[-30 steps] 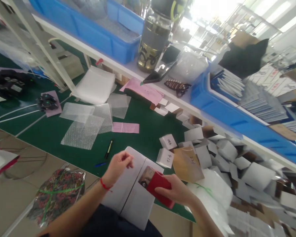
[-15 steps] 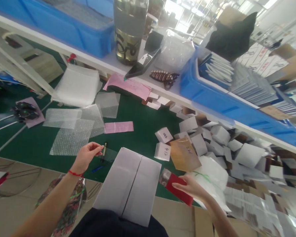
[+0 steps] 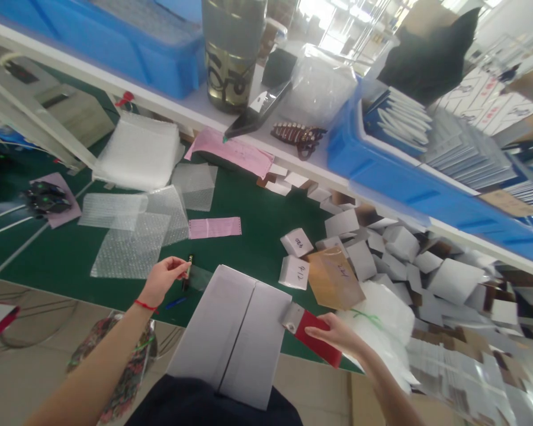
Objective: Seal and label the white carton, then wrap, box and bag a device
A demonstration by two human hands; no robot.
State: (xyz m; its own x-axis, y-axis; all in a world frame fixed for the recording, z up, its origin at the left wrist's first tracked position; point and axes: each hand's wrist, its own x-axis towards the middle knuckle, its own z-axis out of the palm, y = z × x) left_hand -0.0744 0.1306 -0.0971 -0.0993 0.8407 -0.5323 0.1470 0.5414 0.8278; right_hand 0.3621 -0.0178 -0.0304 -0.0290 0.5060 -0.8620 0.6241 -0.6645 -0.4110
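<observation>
A closed white carton (image 3: 235,331) with a centre seam rests against my body at the table's front edge. To its left, my left hand (image 3: 166,278) pinches the end of a clear strip of tape (image 3: 201,278), which runs toward the carton. A dark and gold pen (image 3: 186,278) lies by those fingertips, and a blue pen (image 3: 176,303) is below it. My right hand (image 3: 333,332) grips a red tape dispenser (image 3: 316,340). Its metallic end is at the carton's right edge; whether it touches cannot be seen.
Bubble wrap sheets (image 3: 131,245) and a pink slip (image 3: 214,228) lie on the green table. Small white boxes (image 3: 294,272), a brown packet (image 3: 335,277) and a white bag (image 3: 384,310) crowd the right. Overhead, a shelf carries blue bins (image 3: 382,171) and a bottle (image 3: 231,65).
My right hand has brought the red dispenser slightly left, up to the carton's edge. My left hand has shifted a little right, still pinching. The carton stays in place.
</observation>
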